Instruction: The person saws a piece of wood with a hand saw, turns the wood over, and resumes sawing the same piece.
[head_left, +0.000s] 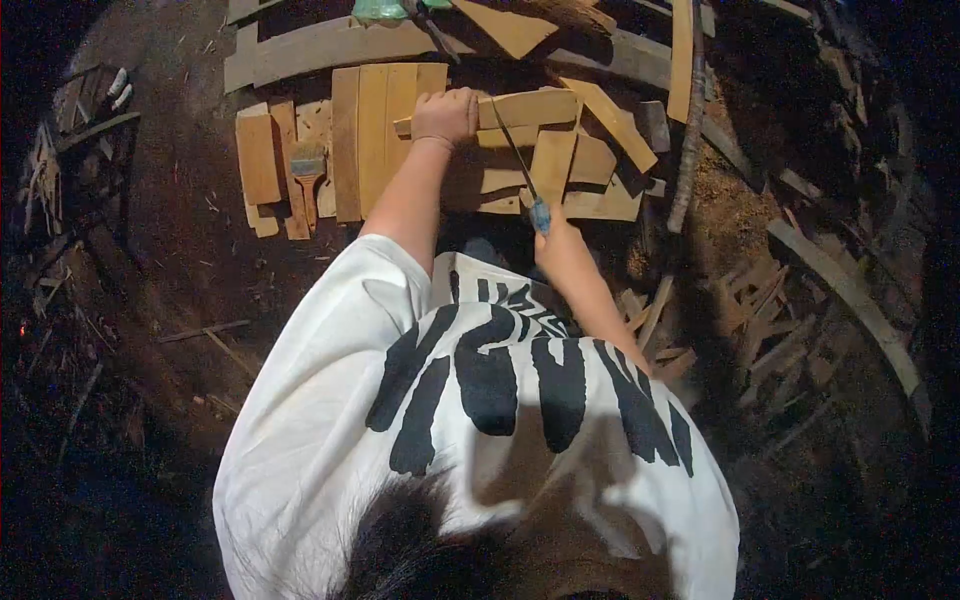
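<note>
Wooden strip is pinned by the closed left hand; the right hand grips a saw, cut barely begun.

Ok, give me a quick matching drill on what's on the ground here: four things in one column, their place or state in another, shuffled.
Things:
1. left hand
2. right hand
3. paintbrush
4. flat row of planks

Places or states:
A. lying on the boards left of the planks
B. gripping the blue handle of a thin blade
C. pressing down on a wood strip
D. laid side by side, under the left forearm

Pairs: 1-C, 2-B, 3-A, 4-D
</note>
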